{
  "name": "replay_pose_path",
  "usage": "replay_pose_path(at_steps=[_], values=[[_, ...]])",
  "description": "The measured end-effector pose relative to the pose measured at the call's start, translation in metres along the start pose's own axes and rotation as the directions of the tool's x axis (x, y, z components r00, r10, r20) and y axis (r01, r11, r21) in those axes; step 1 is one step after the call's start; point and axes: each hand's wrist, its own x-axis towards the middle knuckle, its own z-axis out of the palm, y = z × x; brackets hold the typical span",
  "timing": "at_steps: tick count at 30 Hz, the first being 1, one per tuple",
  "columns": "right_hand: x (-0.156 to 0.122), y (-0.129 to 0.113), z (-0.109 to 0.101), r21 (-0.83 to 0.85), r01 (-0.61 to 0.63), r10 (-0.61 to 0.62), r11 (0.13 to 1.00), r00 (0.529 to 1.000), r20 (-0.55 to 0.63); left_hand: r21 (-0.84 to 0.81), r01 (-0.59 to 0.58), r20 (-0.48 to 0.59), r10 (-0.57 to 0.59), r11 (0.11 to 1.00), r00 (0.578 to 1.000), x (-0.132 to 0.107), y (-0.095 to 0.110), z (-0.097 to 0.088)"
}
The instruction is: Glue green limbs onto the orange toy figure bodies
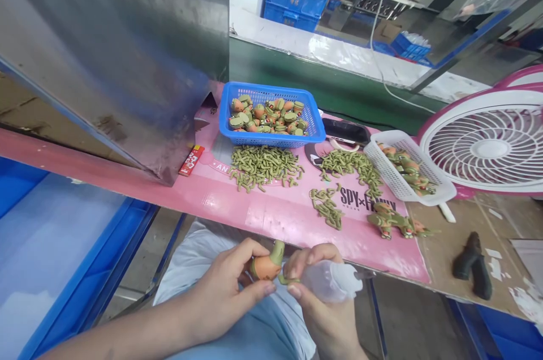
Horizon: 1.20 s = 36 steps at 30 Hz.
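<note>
My left hand [237,275] pinches a small orange and green toy figure [266,265] between thumb and fingers, over my lap. Close beside it, my right hand [316,278] grips a translucent squeeze bottle [333,282] whose thin tip points right. Between the right thumb and fingertip is a small green curved piece [288,279], at the figure's lower right; whether the two touch I cannot tell. On the pink mat beyond lie heaps of similar green pieces [265,166]. Behind them a blue basket [271,141] holds many orange and green toy parts.
A white basket [441,190] of figures stands right, before a white and pink fan [487,148]. Several figures [399,221] lie near black-handled pliers [474,269]. A dark phone [345,131] lies behind the heaps. A metal duct [127,37] rises left, near a red packet [192,160].
</note>
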Motion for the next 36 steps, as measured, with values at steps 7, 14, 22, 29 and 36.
replay_pose_path(at_steps=[7,14,22,29,36], values=[[0.000,0.000,0.000,-0.062,0.000,-0.002,0.998,0.999,-0.036,0.077,0.005,0.015,-0.007,0.997,1.000,0.000,0.001,0.000],[0.002,-0.001,-0.002,-0.121,0.018,-0.017,0.993,1.000,0.012,0.152,0.022,0.043,-0.029,0.988,0.999,0.000,0.004,0.000],[0.001,0.003,-0.001,-0.083,0.018,-0.017,0.996,1.000,0.021,0.119,0.009,0.047,-0.014,0.993,0.999,0.002,0.007,0.000],[0.006,0.004,0.002,-0.023,-0.019,0.015,1.000,0.991,-0.133,-0.025,-0.001,-0.035,0.000,1.000,0.999,0.004,0.002,0.002],[0.018,0.000,0.001,0.178,-0.152,0.174,0.972,0.979,-0.109,-0.602,0.124,0.152,-0.039,0.789,0.988,0.011,-0.007,0.003]])
